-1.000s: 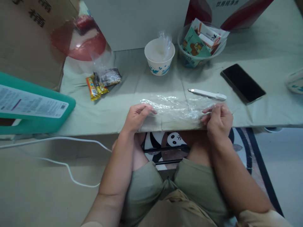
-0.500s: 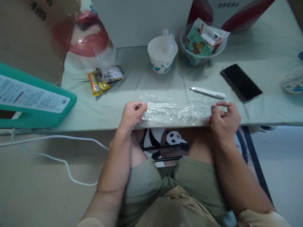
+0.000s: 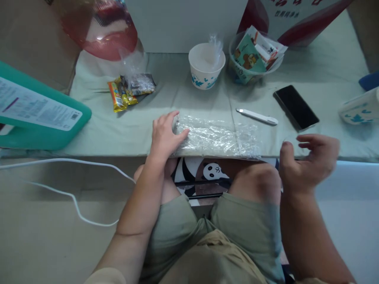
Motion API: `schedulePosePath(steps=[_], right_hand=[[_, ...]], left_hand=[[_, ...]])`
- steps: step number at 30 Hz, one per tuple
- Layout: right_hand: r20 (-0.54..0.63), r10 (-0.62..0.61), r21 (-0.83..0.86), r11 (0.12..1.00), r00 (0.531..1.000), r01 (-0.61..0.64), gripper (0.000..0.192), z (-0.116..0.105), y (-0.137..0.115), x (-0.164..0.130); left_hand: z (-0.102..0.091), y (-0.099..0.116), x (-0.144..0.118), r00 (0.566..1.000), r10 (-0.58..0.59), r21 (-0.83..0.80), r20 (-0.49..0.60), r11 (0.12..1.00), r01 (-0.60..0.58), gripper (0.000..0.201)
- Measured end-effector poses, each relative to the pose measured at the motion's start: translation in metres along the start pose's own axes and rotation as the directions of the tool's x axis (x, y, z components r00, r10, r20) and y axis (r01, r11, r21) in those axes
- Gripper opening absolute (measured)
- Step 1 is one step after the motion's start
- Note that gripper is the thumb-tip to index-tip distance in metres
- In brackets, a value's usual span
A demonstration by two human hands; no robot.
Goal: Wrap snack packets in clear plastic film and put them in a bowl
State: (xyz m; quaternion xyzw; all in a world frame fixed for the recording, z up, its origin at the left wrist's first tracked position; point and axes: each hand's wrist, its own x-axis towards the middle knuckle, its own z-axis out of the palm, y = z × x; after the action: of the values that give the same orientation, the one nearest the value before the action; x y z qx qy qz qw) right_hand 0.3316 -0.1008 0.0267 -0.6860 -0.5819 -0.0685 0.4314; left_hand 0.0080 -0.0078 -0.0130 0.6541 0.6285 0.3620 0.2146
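A crumpled clear plastic sheet (image 3: pixel 219 137) lies flat along the near edge of the table (image 3: pixel 118 130), which has a pale green cloth. My left hand (image 3: pixel 165 134) rests palm down on the sheet's left end, fingers spread. My right hand (image 3: pixel 308 159) hovers off the table's near edge, to the right of the sheet, fingers apart and holding nothing. A white utility knife (image 3: pixel 257 116) lies just beyond the sheet, and a black phone (image 3: pixel 296 107) lies to its right.
A white paper cup (image 3: pixel 206 65) with a plastic liner and a clear bowl of packets (image 3: pixel 254 55) stand at the back. Snack wrappers (image 3: pixel 124 94) lie at the left, near a teal box (image 3: pixel 35 114). Another paper cup (image 3: pixel 359 110) is at the right edge. White cable (image 3: pixel 74 197) runs across the floor.
My right hand let go of the sheet's right end and moved right, off the table edge. My left hand went from pinching the left end to lying flat on it.
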Motion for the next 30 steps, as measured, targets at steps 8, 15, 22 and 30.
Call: schedulePosePath(steps=[8, 15, 22, 30], right_hand=[[0.667, -0.353, 0.341, 0.928, 0.656, 0.152, 0.056, 0.05, -0.031, 0.053], [0.887, -0.448, 0.455, 0.889, 0.111, -0.051, 0.029, 0.1, -0.072, 0.084], [0.868, -0.236, 0.467, 0.689, 0.437, -0.554, 0.019, 0.103, -0.079, 0.055], [0.708, -0.009, 0.56, 0.617, 0.706, -0.553, 0.026, 0.126, -0.066, 0.015]], left_hand=[[-0.004, 0.014, 0.0, 0.962, 0.079, -0.454, 0.26, 0.89, 0.049, 0.02], [-0.035, 0.022, -0.003, 0.882, 0.181, -0.739, 0.436, 0.631, 0.236, 0.033], [-0.033, 0.009, 0.01, 0.933, -0.018, -0.886, 0.36, 0.306, 0.348, 0.069], [0.01, 0.022, 0.017, 0.84, -0.09, -0.569, 0.535, 0.696, 0.438, 0.034]])
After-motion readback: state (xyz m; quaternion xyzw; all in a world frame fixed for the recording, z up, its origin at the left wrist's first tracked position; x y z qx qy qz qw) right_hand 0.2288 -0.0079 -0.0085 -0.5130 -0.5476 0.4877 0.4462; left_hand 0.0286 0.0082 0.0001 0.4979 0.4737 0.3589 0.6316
